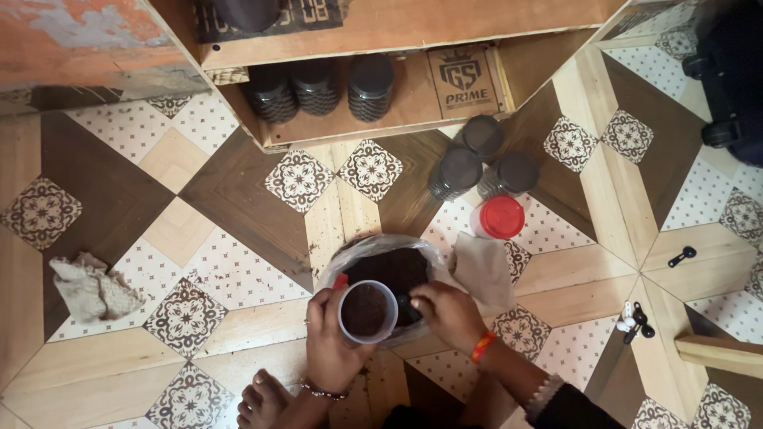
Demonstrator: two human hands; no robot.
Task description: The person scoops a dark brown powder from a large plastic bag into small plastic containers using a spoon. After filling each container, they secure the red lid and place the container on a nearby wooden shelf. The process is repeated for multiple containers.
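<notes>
Jar [366,311] holds dark powder [365,309].

The left hand [330,338] grips a clear plastic jar [367,311] partly filled with dark powder, and the right hand [447,311] just beside it reaches into a plastic bag [381,258] of the same powder. Beyond the right hand stand a red-lidded jar [501,217] and three dark-lidded jars [482,164]; a crumpled cloth [94,287] lies well left of the left hand.

Patterned floor [238,199] of brown, tan and white geometric tiles with ornate floral squares, evenly lit. Ahead of the grip stands a low open wooden cabinet [397,32]; to the far left of the grip lies a crumpled grey cloth [95,287].
</notes>
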